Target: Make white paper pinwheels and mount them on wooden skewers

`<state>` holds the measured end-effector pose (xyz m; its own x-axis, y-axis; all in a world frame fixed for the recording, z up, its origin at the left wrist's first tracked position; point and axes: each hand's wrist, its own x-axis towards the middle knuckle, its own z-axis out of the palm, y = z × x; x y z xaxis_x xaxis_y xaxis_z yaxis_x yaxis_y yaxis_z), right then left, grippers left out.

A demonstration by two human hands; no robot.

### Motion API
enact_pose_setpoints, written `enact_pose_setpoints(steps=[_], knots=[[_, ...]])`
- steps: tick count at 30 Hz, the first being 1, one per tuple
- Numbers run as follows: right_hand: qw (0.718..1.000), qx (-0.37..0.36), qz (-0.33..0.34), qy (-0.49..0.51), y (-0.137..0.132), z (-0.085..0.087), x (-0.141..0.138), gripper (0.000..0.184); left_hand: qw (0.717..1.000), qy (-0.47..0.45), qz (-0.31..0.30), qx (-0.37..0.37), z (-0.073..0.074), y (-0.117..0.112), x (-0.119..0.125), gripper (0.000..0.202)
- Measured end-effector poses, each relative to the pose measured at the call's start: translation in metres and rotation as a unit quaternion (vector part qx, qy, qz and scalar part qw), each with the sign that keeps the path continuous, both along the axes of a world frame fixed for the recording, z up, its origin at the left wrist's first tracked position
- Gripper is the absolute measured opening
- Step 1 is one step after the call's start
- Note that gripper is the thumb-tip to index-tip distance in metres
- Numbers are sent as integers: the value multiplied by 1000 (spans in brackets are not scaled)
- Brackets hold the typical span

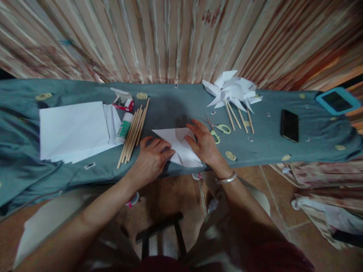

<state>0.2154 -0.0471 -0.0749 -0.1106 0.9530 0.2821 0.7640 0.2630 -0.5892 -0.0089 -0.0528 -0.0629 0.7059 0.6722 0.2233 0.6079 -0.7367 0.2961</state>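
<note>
My fingers (pixel 167 152) on the left hand (pixel 151 160) are loosely curled, tips pressing down on the near edge of the folded paper sheet (pixel 177 140). The right hand (pixel 204 146) is spread flatter, pinning the sheet's right side. Neither hand grips anything; both just press. The sheet lies at the front edge of the tabletop (pixel 170 102), between my hands, creased into a triangle shape.

Just right of my right hand are the green-handled scissors (pixel 219 130), not in use. Left of my left hand is a bundle of wooden sticks (pixel 133 132), with a glue bottle (pixel 124 127) and an open box of pins (pixel 123 101) beside it. Further left is the stack of white paper (pixel 73 130).

At the back right, several paper pinwheels (pixel 231 88) lie on their sticks, looking finished to me. I judge this sheet is at the folding stage, with no stick or pin on it yet. A black phone (pixel 289 125) lies well apart to the right.
</note>
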Motion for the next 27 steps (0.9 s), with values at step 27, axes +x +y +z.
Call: enact_pose_setpoints(steps=[27], knots=[[992, -19, 28, -120, 15, 5, -15, 69, 1000, 0, -7, 10, 1, 2, 1, 27]])
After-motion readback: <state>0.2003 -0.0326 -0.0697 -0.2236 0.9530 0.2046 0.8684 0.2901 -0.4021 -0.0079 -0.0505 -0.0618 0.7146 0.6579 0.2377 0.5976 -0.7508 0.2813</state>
